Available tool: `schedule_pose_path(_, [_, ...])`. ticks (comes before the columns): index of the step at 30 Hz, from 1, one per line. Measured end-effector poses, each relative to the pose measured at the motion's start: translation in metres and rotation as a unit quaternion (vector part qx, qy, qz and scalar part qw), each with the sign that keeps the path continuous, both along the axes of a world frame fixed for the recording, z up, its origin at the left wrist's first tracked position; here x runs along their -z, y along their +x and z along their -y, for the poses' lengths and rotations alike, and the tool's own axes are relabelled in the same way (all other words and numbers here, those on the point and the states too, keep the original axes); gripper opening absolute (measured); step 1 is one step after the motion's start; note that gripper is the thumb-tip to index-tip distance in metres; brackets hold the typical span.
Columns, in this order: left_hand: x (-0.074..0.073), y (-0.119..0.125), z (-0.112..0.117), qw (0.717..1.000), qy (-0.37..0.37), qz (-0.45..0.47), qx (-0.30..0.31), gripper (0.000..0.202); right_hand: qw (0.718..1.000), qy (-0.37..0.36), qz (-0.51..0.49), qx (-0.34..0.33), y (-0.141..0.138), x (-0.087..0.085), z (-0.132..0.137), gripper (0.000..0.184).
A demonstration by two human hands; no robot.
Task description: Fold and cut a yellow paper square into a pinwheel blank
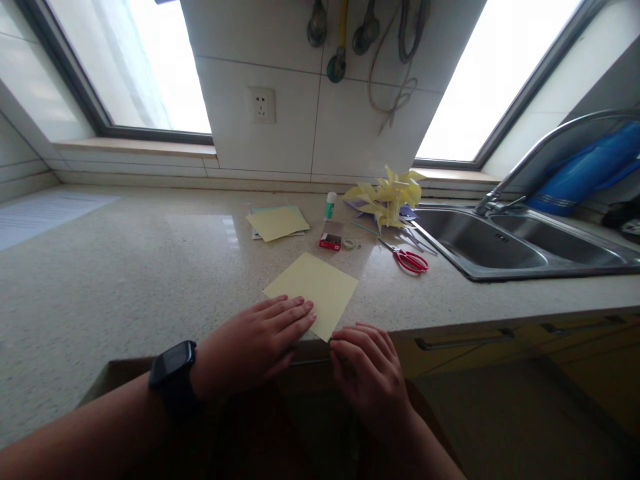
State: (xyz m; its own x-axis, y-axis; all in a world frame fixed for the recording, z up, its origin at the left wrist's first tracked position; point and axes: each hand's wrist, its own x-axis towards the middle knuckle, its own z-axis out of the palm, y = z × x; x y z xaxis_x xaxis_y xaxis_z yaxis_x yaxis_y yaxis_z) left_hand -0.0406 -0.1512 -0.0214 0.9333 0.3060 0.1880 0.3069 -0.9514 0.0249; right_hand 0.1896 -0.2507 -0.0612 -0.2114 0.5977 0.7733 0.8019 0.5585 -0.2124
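Observation:
A square sheet of pale yellow paper [316, 285] lies on the counter with one corner pointing at the front edge. My left hand [267, 333], a black watch on its wrist, rests flat with fingers stretched over the paper's left side. At the near corner, my right hand [367, 370] has its thumb and fingertips pinched together on the sheet. Behind the paper are a small red and black box [331, 241], a ring of tape [349, 245] and a glue stick [330, 206] standing upright. Scissors with red handles [411, 261] lie to the right.
A stack of coloured paper [279, 223] lies at the back. Yellow paper pinwheels [387, 200] are piled beside the steel sink [480, 243] with its tap [540, 150]. Printed sheets [47, 213] lie far left. The counter's front edge runs just under my hands.

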Motion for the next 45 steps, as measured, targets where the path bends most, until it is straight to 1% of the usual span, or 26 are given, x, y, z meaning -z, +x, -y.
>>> schedule_pose_path(4, [-0.001, 0.0, 0.001, 1.0, -0.006, 0.021, 0.005, 0.065, 1.0, 0.02, 0.019, 0.008, 0.001, 0.014, 0.008, 0.032])
schedule_pose_path(7, [-0.002, 0.0, 0.002, 1.0, -0.007, 0.028, 0.007, 0.065, 0.999, 0.023, 0.039, 0.008, 0.003, 0.023, 0.012, 0.041])
schedule_pose_path(10, [-0.003, 0.001, 0.002, 1.0, -0.003, 0.015, 0.004, 0.066, 0.998, 0.011, 0.055, 0.002, 0.004, 0.027, 0.015, 0.054])
schedule_pose_path(13, [-0.003, 0.0, 0.002, 1.0, 0.0, 0.0, -0.003, 0.066, 0.998, 0.0, 0.07, -0.001, 0.005, 0.028, 0.017, 0.059])
schedule_pose_path(20, [-0.001, 0.0, 0.001, 1.0, -0.008, 0.004, -0.012, 0.07, 0.997, 0.001, 0.074, -0.001, 0.005, 0.032, 0.017, 0.063])
schedule_pose_path(25, [-0.002, 0.0, 0.002, 1.0, -0.005, -0.003, -0.011, 0.067, 0.997, -0.001, 0.071, 0.011, 0.004, 0.035, 0.016, 0.066])
schedule_pose_path(31, [-0.002, 0.001, 0.002, 1.0, 0.0, -0.003, -0.01, 0.067, 0.997, 0.007, 0.077, 0.021, 0.003, 0.035, 0.015, 0.064])
schedule_pose_path(37, [-0.003, 0.001, 0.002, 1.0, 0.005, -0.01, -0.01, 0.066, 0.996, 0.012, 0.085, 0.009, 0.004, 0.035, 0.016, 0.062])
schedule_pose_path(45, [-0.002, 0.0, 0.002, 1.0, 0.008, -0.017, -0.012, 0.067, 0.996, 0.013, 0.086, 0.021, 0.003, 0.035, 0.015, 0.061])
